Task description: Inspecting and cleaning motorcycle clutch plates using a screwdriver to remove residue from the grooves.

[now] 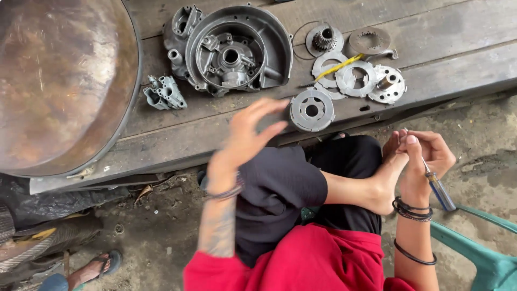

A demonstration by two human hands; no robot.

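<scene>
My left hand (pixel 249 137) hovers blurred and empty, fingers spread, just left of a round grey clutch plate (pixel 312 110) at the front edge of the wooden bench (pixel 447 37). My right hand (pixel 423 161) rests by my bare foot and grips a screwdriver (pixel 437 187) with a blue handle pointing down. Behind the plate lie several discs and rings (pixel 355 78), a yellow strip (pixel 339 66), a small gear (pixel 325 39) and a large grey engine cover (pixel 237 48).
A big rusty round metal pan (pixel 59 81) fills the left of the bench. A small grey cast part (pixel 164 92) lies beside it. A green plastic chair (pixel 484 253) is at the lower right. Another person's sandalled foot (pixel 94 268) shows at the lower left on the dirt floor.
</scene>
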